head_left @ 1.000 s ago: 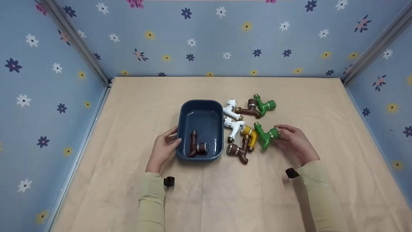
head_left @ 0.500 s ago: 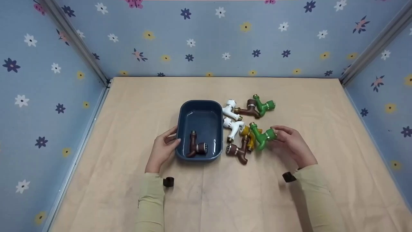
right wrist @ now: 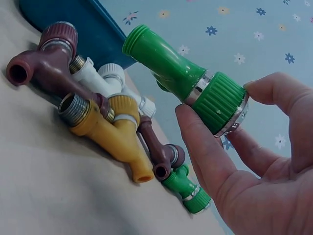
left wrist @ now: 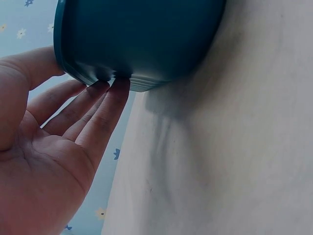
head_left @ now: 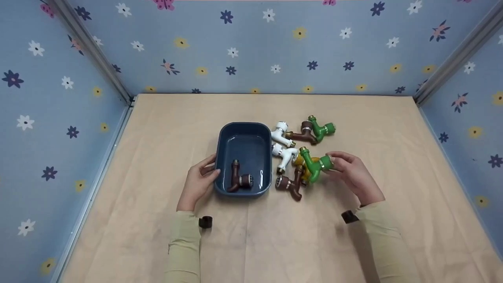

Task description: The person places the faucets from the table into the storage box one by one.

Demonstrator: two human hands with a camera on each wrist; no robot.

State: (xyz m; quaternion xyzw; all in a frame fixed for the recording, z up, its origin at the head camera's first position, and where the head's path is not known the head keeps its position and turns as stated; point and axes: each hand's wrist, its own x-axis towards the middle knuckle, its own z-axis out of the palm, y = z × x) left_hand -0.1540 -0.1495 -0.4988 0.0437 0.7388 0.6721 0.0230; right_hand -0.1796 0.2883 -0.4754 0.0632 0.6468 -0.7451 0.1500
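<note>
My left hand (head_left: 197, 181) holds a dark blue plastic tub (head_left: 217, 141) at its left side. In the left wrist view the thumb is at the rim and the fingers (left wrist: 107, 107) touch the outer wall. One brown tap (head_left: 235, 179) lies in the tub near its front end. My right hand (head_left: 351, 173) pinches a green tap (right wrist: 176, 71) by its ribbed knob, between thumb and fingers. In the right wrist view this tap is above the others. Below it a yellow tap (right wrist: 110, 134) is partly hidden in the head view.
Right of the tub lie two white taps (head_left: 289, 154), a brown tap (head_left: 290, 185) in front, and another brown tap (head_left: 304, 135) touching a second green tap (head_left: 323, 129) behind. Cream cloth (head_left: 157, 125) covers the table. Flowered blue panels (head_left: 251, 47) stand around it.
My right hand has moved left with the green tap, which now hangs over the yellow tap and covers part of it. The left hand and the tub have stayed in place.
</note>
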